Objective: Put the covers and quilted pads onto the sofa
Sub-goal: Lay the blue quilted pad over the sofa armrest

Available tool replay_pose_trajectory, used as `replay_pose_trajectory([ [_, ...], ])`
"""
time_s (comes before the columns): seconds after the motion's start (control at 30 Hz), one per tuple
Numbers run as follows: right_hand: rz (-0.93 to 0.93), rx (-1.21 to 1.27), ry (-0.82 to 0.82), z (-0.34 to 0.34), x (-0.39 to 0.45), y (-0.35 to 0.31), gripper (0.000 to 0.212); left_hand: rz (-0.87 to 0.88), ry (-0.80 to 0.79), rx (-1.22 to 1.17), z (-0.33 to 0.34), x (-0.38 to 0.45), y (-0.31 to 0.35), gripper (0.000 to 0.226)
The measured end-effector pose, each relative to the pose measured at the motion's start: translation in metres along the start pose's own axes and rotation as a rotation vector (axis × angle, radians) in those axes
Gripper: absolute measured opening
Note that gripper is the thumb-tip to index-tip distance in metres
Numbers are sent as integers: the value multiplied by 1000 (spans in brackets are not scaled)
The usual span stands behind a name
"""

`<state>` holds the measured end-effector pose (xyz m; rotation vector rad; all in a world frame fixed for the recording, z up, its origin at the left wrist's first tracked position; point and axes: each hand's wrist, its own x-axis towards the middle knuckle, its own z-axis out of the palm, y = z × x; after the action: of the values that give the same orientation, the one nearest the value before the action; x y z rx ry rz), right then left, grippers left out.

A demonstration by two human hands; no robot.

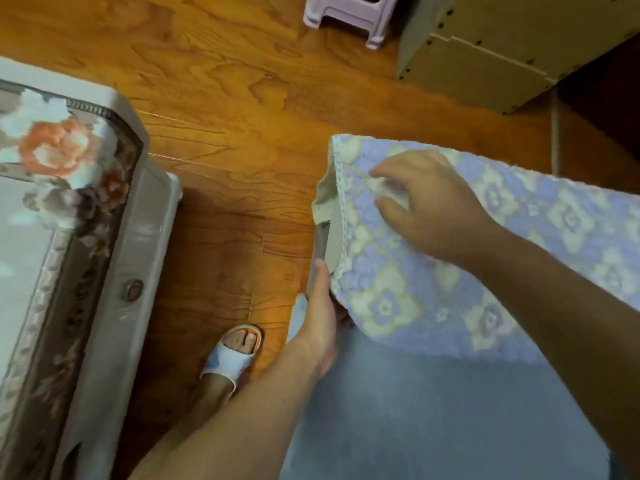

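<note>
Both forearms are bare, with no sleeves, watch or rings showing. One foot (232, 355) wears a white open-toed slide slipper (228, 358) with a broad strap.

— Do we find any writing, label or number to read here?
— No, we read none: the quilted pad (450, 271) bears only a flower pattern, and the table (69, 202) left of it shows painted blooms, no letters.
</note>
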<state>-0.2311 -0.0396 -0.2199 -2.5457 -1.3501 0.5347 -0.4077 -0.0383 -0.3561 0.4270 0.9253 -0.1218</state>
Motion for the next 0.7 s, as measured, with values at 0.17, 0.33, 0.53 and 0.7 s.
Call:
replay_pose_trajectory([
  [0.17,-17,-437,-438,28,112,25,42,-65,-49,-65,-3,4,-26,75],
  [0.33,-113,-785,-740,49,136,22,50,-53,25,-7,13,3,-10,43],
  [0.53,73,-899,-876,67,157,21,46,-140,-20,13,19,17,19,31],
  [0.7,161,-964,-928,68,168,21,49,-162,-14,-24,25,-1,46,25],
])
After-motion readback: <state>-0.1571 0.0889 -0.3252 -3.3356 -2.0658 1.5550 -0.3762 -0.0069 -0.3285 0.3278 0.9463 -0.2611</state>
